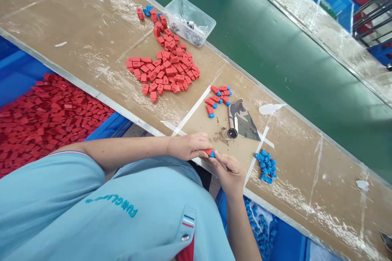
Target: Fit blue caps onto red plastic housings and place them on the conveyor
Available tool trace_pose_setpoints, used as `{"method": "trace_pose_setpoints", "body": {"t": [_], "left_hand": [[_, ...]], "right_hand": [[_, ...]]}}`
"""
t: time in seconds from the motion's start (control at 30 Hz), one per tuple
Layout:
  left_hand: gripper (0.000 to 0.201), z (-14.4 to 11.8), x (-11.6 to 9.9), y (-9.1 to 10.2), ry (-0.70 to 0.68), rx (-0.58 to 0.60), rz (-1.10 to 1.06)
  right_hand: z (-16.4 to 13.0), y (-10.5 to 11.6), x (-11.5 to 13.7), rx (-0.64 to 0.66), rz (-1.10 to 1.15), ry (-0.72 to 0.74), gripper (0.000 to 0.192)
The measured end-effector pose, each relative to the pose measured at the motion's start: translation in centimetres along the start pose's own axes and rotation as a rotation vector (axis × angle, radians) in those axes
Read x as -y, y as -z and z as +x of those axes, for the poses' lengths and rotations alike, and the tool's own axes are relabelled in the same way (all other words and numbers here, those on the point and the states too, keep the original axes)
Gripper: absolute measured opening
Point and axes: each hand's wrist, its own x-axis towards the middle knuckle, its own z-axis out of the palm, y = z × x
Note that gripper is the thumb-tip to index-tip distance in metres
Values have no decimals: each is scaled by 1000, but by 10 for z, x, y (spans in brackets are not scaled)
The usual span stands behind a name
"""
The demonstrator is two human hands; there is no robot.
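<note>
Head view: nearest is the person's light-blue shirt [147,216], with teal lettering across the front. Below the bench edge on the left, a blue crate [102,130] holds a mass of loose red plastic blocks [55,118]; below it on the right, another blue bin [289,238] stands beside a heap of small blue plastic caps [260,226].

At the near edge of the workbench [92,45], the two hands meet on one red-and-blue piece [210,153]. The left hand [189,146] pinches its red end, and the right hand [228,169] has finger and thumb clamped at its blue end. To the right of the hands lies a small cluster of blue caps [266,166].

Just beyond the hands, a small black-topped cylinder [232,133] lies beside a camouflage-patterned cloth [246,124], near a dark stain on the bench. A little farther, red blocks with blue tips [216,100] lie in a loose group. White tape strips [196,110] run across the bench on either side of this area.

Farther left spreads a large pile of red blocks [168,67], reaching up to a clear plastic tub [195,40] with small items inside. Beyond the bench runs a smooth green surface [260,40], with a blue crate [345,12] past it.
</note>
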Motion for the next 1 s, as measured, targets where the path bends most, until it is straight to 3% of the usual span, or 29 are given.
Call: {"method": "trace_pose_setpoints", "body": {"t": [0.23,0.4,0.57,0.7,0.83,1.0], "left_hand": [[47,-1,1,-1,38,34,30],[43,-2,-14,0,57,15,101],[46,6,-34,0,-1,55,-45],[55,10,-44,-3,-6,84,-185],[65,5,-40,-12,-10,85,-226],[58,-1,-33,-14,49,119,-160]], "right_hand": [[0,6,-7,41,-65,3,13],[-4,0,2,-66,-188,197,19],[0,-17,11,62,-281,399,45],[0,-25,8,89,-211,429,44],[-1,-31,-2,73,-158,482,43],[2,-33,-2,45,-179,459,41]]}}
